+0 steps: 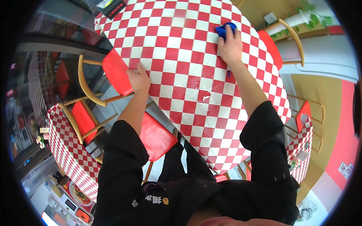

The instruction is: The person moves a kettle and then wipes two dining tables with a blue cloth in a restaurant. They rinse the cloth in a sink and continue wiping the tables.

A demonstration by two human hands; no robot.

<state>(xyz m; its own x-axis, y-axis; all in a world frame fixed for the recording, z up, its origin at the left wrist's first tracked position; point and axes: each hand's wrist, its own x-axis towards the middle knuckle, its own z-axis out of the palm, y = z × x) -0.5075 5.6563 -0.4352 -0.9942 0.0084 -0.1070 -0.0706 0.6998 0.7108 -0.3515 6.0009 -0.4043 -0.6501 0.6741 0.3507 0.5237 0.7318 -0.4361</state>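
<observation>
My right hand (231, 48) presses a blue cloth (227, 30) onto the red-and-white checkered tablecloth (185, 67), toward the far right of the table. A short blue strip pokes out beneath that wrist. At the table's left edge, my left hand (140, 80) rests with its thumb on top and its other fingers curled over the side, mostly hidden. Wet, shiny streaks (208, 99) and small drops lie on the tablecloth between my arms.
A black tissue box (111, 8) stands at the far left corner. Red-seated wooden chairs flank the table, one at left (117, 72), one near my legs (157, 137), one at right (270, 49). Other checkered tables (70, 147) stand to both sides. A leafy plant (314, 19) hangs at upper right.
</observation>
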